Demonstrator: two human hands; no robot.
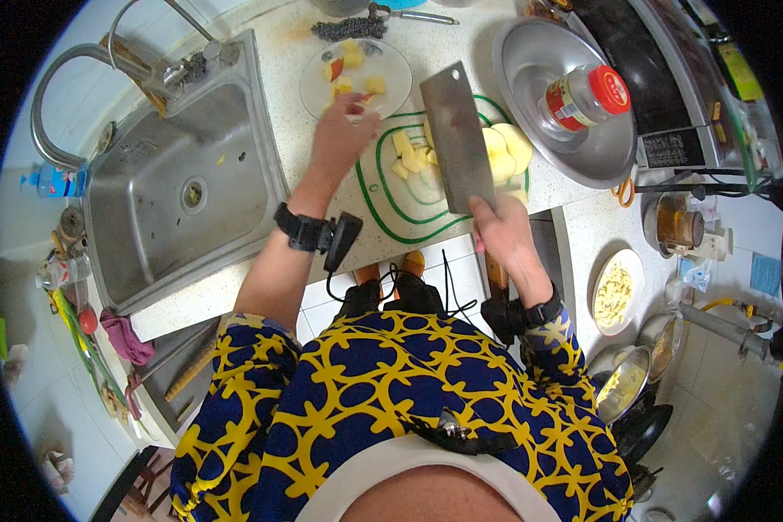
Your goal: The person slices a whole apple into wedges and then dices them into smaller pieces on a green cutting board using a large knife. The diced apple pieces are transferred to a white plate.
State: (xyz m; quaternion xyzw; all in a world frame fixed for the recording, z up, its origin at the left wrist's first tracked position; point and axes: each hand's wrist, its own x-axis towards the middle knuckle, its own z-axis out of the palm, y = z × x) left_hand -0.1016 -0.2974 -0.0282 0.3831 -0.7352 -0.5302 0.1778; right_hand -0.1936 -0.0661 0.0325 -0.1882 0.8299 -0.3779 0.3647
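My right hand (506, 228) grips the handle of a cleaver (455, 140), its broad blade held over a translucent cutting board with green lines (398, 225). Peeled pale-yellow potato slices (510, 150) lie to the right of the blade, and small cut chunks (412, 156) lie to its left. My left hand (347, 127) is at the near edge of a clear plate (395, 62), its fingers slightly blurred over it. Yellow pieces, some with red skin (335, 68), rest on the plate. Whether the left fingers hold a piece cannot be told.
A steel sink (169, 189) with a curved faucet (46, 137) is at left. At right, a large metal basin (515, 78) holds a red-lidded jar (584, 98). Farther right are a plate of chopped pieces (616, 293) and a metal bowl (626, 385). Dark scrubber (349, 29) lies behind.
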